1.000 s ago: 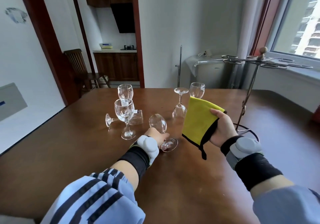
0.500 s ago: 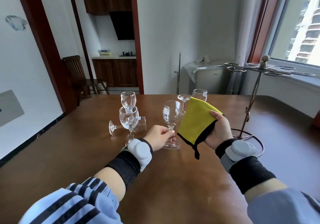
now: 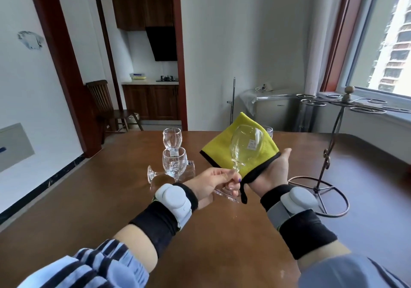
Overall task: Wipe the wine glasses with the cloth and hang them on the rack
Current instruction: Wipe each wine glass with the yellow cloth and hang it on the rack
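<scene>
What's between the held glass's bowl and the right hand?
The yellow cloth: in the head view it lies spread over the right hand, with the bowl of the held glass against it. The left hand grips the stem.

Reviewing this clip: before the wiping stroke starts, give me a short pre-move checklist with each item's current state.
1. Left hand pinches held wine glass at the stem: ok.
2. Yellow cloth spread on right hand: ok.
3. Bowl over the cloth, tilted; actual contact: cannot tell.
4. Right fingers wrapped around the bowl: not ok.
5. Rack rings with no glasses hanging: ok.
6. Other glasses away from the hands: ok.
</scene>
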`<state>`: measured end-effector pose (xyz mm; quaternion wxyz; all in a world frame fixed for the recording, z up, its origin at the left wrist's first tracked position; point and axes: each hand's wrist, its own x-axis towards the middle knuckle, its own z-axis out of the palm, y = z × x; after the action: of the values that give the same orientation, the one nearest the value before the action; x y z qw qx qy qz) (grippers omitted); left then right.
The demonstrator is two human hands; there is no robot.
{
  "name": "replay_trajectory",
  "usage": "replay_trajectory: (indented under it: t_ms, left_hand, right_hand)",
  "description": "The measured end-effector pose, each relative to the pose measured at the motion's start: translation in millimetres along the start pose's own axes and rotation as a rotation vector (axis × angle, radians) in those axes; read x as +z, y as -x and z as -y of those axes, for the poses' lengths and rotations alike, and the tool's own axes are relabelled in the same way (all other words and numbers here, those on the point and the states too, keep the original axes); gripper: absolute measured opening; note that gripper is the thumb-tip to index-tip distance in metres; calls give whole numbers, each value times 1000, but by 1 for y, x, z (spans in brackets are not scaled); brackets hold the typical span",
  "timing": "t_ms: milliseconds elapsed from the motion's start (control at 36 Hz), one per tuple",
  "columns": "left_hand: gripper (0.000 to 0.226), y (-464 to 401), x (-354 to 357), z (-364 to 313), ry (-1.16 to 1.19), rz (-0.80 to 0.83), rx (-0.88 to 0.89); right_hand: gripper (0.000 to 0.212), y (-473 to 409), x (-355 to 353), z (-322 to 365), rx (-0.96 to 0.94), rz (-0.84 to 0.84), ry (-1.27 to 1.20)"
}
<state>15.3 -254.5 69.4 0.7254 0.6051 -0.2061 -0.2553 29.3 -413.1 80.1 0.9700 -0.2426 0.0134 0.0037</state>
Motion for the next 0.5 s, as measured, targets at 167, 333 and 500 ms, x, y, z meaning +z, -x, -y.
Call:
replay_trajectory:
  t_ms: [167, 333, 500]
  left_hand:
    - [30, 1, -1, 0, 279, -4, -14]
    - [27, -1, -10, 4, 442, 106, -3]
    - [25, -3, -13, 7, 469, 127, -48]
  right_hand:
    - [65, -4, 3, -4, 18, 78, -108]
    - [30, -9, 10, -13, 5, 265, -102]
    - [51, -6, 16, -26, 36, 327, -24]
